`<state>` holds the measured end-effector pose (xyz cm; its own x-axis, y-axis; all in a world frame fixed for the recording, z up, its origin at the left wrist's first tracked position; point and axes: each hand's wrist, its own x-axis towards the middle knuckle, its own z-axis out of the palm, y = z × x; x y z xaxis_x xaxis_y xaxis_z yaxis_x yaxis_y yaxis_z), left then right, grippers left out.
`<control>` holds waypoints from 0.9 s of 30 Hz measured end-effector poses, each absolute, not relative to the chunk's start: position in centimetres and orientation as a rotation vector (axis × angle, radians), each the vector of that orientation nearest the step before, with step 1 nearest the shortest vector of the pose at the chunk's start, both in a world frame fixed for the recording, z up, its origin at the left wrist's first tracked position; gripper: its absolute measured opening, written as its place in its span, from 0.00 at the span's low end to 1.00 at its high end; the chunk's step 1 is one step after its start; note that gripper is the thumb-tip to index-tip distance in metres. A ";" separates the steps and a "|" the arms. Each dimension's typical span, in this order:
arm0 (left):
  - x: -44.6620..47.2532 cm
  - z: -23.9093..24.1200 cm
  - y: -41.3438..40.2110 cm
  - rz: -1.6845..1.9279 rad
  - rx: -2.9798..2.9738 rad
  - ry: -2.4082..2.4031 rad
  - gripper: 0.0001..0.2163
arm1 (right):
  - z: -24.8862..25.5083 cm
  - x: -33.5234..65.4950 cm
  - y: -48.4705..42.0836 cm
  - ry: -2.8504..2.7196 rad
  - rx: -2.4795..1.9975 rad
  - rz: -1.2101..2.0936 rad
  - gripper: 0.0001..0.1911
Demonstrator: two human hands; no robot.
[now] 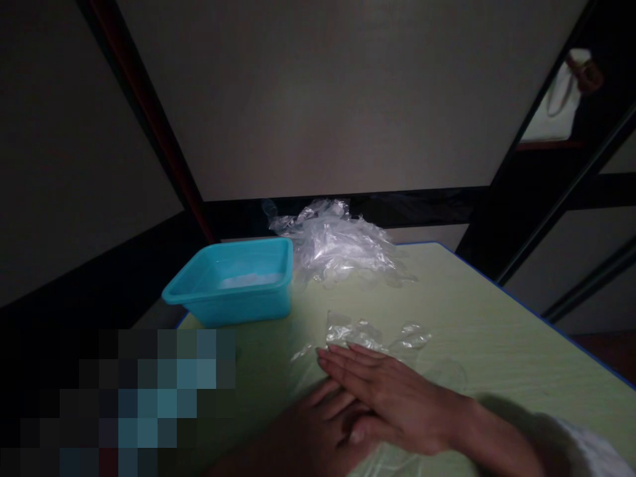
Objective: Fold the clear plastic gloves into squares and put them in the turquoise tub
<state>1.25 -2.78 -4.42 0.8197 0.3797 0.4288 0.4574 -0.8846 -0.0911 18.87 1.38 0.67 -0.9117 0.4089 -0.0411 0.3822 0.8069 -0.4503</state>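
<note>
My right hand [387, 391] lies flat with its fingers stretched out, resting over my left hand [318, 424], which is mostly under it on the green table [497, 331]. Both press on thin clear plastic; a clear plastic glove [368, 334] lies just past my right fingertips. Part of the same clear film shows below my hands at the frame's lower edge. My left fingers are largely hidden beneath the right hand.
A turquoise plastic tub [236, 281] stands at the table's back left. A heap of clear plastic gloves [338, 242] lies at the back edge by the wall. A blurred-out patch covers the lower left. The table's blue edge runs along the right.
</note>
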 end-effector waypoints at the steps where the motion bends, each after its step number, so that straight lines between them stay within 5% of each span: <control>1: 1.1 -4.0 -2.8 -0.556 -2.819 -0.609 0.11 | 0.5 19.1 1.8 -2.935 -0.664 0.685 0.37; 16: -0.1 -1.6 -2.9 -0.175 -2.904 -0.513 0.22 | -1.2 21.7 5.5 -2.619 -1.159 0.407 0.31; 22: 0.0 -0.9 -3.2 -0.102 -2.937 -0.566 0.17 | -1.0 21.5 5.4 -2.271 -1.097 0.543 0.08; 27: -0.2 -1.7 -3.1 -0.196 -2.948 -0.551 0.17 | -0.6 21.0 5.0 -2.209 -1.094 0.636 0.05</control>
